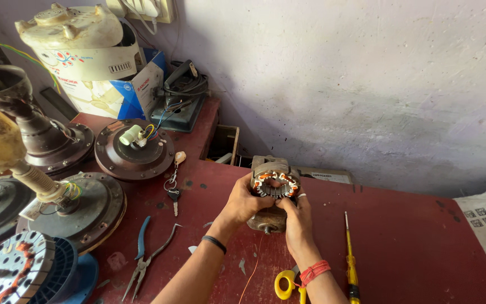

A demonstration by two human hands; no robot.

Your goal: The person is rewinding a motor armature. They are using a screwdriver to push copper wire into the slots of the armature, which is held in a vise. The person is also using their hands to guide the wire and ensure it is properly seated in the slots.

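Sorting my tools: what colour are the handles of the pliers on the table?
Blue handles on the pliers, seen in the head view.

Rough lilac plaster wall point(367, 84) behind worn red workbench point(412, 247).

From my feed the scene is evenly lit by soft daylight, brightest on the pale wall point(367, 84). Shadows on the red bench point(412, 247) are faint and short. Focus stays sharp at the centre; the edges bow outward from the wide lens, and the lower-left corner softens slightly.
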